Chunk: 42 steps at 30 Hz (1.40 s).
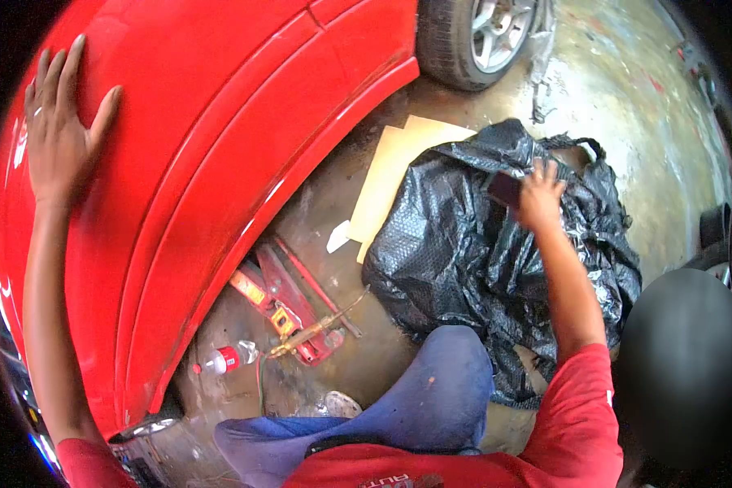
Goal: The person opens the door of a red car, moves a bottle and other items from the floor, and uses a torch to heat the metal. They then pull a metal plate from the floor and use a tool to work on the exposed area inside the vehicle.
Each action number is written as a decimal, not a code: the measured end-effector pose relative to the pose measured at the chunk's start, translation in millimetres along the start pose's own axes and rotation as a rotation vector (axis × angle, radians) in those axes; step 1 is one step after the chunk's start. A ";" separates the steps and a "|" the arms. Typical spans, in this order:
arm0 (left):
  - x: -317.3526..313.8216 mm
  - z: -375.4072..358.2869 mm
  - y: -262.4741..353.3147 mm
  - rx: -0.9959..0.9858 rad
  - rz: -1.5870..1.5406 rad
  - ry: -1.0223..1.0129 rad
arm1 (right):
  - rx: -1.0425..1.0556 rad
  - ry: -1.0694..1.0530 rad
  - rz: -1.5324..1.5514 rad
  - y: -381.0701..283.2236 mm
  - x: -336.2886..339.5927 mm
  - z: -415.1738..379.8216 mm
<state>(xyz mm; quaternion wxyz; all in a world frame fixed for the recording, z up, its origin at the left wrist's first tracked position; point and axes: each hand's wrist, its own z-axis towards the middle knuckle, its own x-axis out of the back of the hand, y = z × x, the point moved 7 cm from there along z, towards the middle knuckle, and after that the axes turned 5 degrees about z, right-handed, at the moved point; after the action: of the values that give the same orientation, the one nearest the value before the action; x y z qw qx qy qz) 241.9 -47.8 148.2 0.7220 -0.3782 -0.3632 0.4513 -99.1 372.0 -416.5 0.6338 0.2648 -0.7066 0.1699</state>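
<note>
Your left hand [58, 145] lies flat on the red car [220, 154], fingers [72, 71] spread open. At your right hand's [540, 200] fingers, over black plastic [431, 215], is a dark block [505, 189]; grip unclear.

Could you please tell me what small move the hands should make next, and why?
I would probably close the right hand securely on the dark flat object before lifting it. The object is right at that hand, over loose, crumpled black plastic that could snag, while the left hand lies flat on the red car body, seemingly for support.
</note>
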 end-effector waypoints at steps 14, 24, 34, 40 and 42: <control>-0.5 -7.1 -0.5 -0.009 -0.002 0.068 | 0.944 -0.489 0.112 -451.8 -70.3 -39.3; 10.1 -11.5 5.6 0.027 0.001 -0.005 | 0.848 -0.381 0.074 -431.8 -93.0 -3.8; 15.1 -2.8 13.1 0.073 -0.032 -0.082 | 0.777 -0.466 0.049 -443.1 -106.3 25.7; 16.9 -0.5 14.5 0.055 -0.008 -0.088 | 0.665 -0.568 0.131 -438.9 -112.3 40.2; 17.4 1.1 14.0 0.044 -0.027 -0.101 | 0.727 -0.489 0.133 -434.8 -102.0 40.2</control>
<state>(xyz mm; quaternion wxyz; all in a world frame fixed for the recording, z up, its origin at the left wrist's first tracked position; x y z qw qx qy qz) 241.5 -27.2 139.7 0.7170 -0.3342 -0.3942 0.4678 130.7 16.4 -564.2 0.3013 0.4569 -0.7455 0.3804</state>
